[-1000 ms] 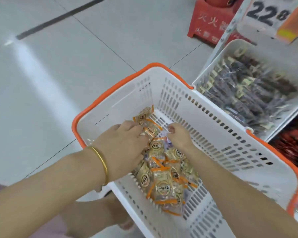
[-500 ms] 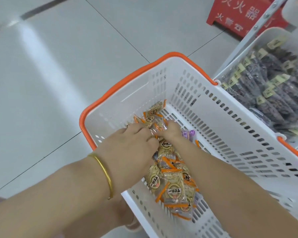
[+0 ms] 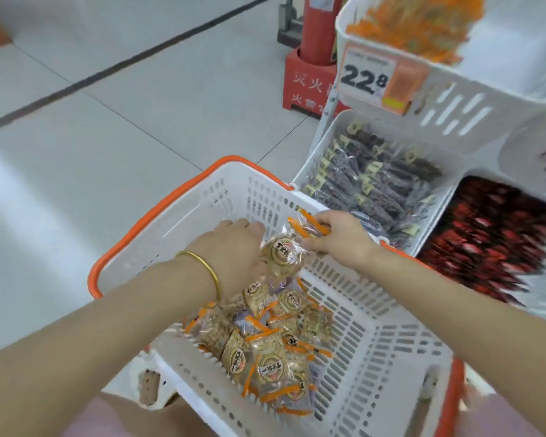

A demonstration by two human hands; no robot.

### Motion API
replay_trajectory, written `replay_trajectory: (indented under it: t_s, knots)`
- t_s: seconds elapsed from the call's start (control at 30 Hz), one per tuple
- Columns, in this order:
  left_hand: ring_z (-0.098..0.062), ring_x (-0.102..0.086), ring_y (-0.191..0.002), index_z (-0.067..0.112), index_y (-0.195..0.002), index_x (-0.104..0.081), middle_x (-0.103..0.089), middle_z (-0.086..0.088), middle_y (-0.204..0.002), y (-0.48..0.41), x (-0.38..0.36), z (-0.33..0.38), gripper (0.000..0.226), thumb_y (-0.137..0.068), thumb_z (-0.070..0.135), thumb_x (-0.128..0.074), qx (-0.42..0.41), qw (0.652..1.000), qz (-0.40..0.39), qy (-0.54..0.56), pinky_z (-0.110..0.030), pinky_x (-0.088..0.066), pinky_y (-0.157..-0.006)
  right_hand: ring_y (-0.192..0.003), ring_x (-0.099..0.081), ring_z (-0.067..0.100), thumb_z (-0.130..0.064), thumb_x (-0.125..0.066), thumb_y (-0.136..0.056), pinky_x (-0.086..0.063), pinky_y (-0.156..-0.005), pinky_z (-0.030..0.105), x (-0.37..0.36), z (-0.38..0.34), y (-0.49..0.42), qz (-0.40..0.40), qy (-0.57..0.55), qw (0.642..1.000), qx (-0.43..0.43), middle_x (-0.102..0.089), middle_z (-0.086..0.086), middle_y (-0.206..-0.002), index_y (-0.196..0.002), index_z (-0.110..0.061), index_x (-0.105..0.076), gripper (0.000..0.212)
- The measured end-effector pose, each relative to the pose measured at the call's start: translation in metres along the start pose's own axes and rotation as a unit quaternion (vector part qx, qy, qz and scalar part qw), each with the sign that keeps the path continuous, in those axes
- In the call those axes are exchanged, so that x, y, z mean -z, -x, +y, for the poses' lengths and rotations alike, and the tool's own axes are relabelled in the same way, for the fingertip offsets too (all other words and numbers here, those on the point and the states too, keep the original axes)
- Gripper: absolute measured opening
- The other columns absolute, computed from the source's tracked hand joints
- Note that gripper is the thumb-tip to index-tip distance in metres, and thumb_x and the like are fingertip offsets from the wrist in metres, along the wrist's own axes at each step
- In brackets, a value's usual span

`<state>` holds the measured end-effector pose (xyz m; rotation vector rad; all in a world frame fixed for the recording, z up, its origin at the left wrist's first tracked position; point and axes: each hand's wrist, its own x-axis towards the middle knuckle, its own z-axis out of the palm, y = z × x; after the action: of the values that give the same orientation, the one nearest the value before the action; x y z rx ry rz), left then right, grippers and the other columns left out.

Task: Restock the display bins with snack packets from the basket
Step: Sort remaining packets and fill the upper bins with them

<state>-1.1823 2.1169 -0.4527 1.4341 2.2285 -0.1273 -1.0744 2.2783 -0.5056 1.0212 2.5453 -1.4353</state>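
Note:
A white basket (image 3: 183, 216) with an orange rim stands on the floor and holds several clear snack packets (image 3: 265, 351) with orange edges. My left hand (image 3: 230, 250), with a gold bangle on its wrist, and my right hand (image 3: 338, 238) are raised above the basket. Between them they hold a bunch of these snack packets (image 3: 284, 253). My right hand pinches the orange-edged top of the bunch, and my left hand cups it from the side. A top display bin (image 3: 438, 99) with orange packets sits at the upper right.
A lower bin (image 3: 331, 137) holds dark packets with yellow tags, and a bin of red packets (image 3: 498, 234) lies to its right. A price tag (image 3: 369, 74) reading 22.8 hangs on the top bin. A red fire extinguisher stand (image 3: 306, 80) is behind. Grey tiled floor lies to the left.
Both hands have lifted from the basket bottom, carrying a bunch of packets up toward the bins. The view has tilted up, showing the top bin.

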Motion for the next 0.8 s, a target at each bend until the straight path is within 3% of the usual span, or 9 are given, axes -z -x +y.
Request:
replay_trajectory:
  t_s: [0.07,0.1,0.17,0.23,0.33,0.43,0.63,0.8]
  knots:
    - [-0.020,-0.050,-0.111,0.011,-0.132,-0.036,-0.050,-0.007,-0.122,-0.008,0.012,0.020,0.059,-0.087,0.039,-0.060,-0.007,0.995,-0.001,0.103,-0.032,-0.044,-0.092,-0.049,-0.056,0.005,-0.003,-0.071,-0.081,-0.051,-0.055,0.021,0.034,-0.021,0.023,-0.019,-0.047,0.999,0.014,-0.054,0.000,-0.065,-0.072,-0.015,-0.055,0.022]
    - [-0.010,-0.057,-0.096,0.013,-0.125,-0.040,-0.055,-0.004,-0.109,-0.010,0.018,0.031,0.053,-0.084,0.035,-0.065,-0.024,0.985,0.000,0.169,-0.024,-0.048,-0.080,-0.047,-0.055,0.000,0.000,-0.070,-0.081,-0.051,-0.053,0.017,0.049,-0.030,0.034,-0.029,-0.059,0.997,0.027,-0.057,-0.002,-0.065,-0.074,-0.016,-0.058,0.021]
    - [0.007,-0.054,-0.058,0.023,-0.099,-0.042,-0.052,0.005,-0.078,-0.013,0.030,0.050,0.033,-0.082,0.018,-0.070,-0.066,0.957,0.001,0.281,-0.009,-0.040,-0.050,-0.049,-0.057,-0.001,0.003,-0.068,-0.082,-0.050,-0.053,0.015,0.075,-0.040,0.053,-0.029,-0.075,0.996,0.049,-0.061,-0.001,-0.068,-0.083,-0.012,-0.062,0.016]
    - [0.010,-0.052,-0.048,0.026,-0.088,-0.038,-0.050,0.007,-0.073,-0.017,0.038,0.064,0.038,-0.080,0.009,-0.071,-0.088,0.931,0.006,0.355,-0.007,-0.037,-0.045,-0.058,-0.061,0.005,0.003,-0.065,-0.084,-0.053,-0.056,0.019,0.094,-0.039,0.069,-0.013,-0.093,0.994,0.056,-0.065,0.005,-0.076,-0.093,-0.010,-0.061,0.017]
    - [0.005,-0.058,-0.071,0.023,-0.120,-0.036,-0.056,0.010,-0.092,-0.024,0.044,0.080,0.057,-0.078,0.015,-0.074,-0.104,0.913,0.025,0.395,-0.011,-0.046,-0.055,-0.070,-0.065,0.019,-0.004,-0.065,-0.087,-0.052,-0.053,0.022,0.115,-0.034,0.082,0.015,-0.115,0.993,0.038,-0.065,0.009,-0.092,-0.108,-0.011,-0.059,0.023]
    - [0.000,-0.059,-0.080,0.020,-0.143,-0.020,-0.057,0.010,-0.100,-0.028,0.053,0.093,0.084,-0.078,0.020,-0.073,-0.126,0.907,0.051,0.398,-0.013,-0.049,-0.060,-0.059,-0.063,0.009,-0.015,-0.070,-0.083,-0.050,-0.051,0.021,0.133,-0.038,0.088,0.018,-0.131,0.991,0.037,-0.067,0.001,-0.081,-0.108,-0.011,-0.061,0.027]
    - [0.006,-0.065,-0.076,0.028,-0.139,-0.019,-0.063,0.006,-0.104,-0.044,0.078,0.113,0.085,-0.077,0.009,-0.073,-0.202,0.858,0.097,0.462,-0.012,-0.049,-0.061,-0.071,-0.070,0.020,-0.009,-0.076,-0.072,-0.059,-0.058,0.028,0.163,-0.042,0.096,0.021,-0.235,0.971,0.033,-0.072,0.007,-0.089,-0.106,-0.012,-0.062,0.037]
    - [-0.004,-0.064,-0.095,0.024,-0.145,-0.020,-0.060,0.008,-0.114,-0.064,0.106,0.125,0.089,-0.075,0.020,-0.076,-0.230,0.849,0.147,0.453,-0.023,-0.053,-0.082,-0.055,-0.064,0.014,0.005,-0.073,-0.074,-0.058,-0.056,0.025,0.188,-0.060,0.094,0.114,-0.179,0.974,0.083,-0.067,0.004,-0.069,-0.085,-0.009,-0.065,0.020]
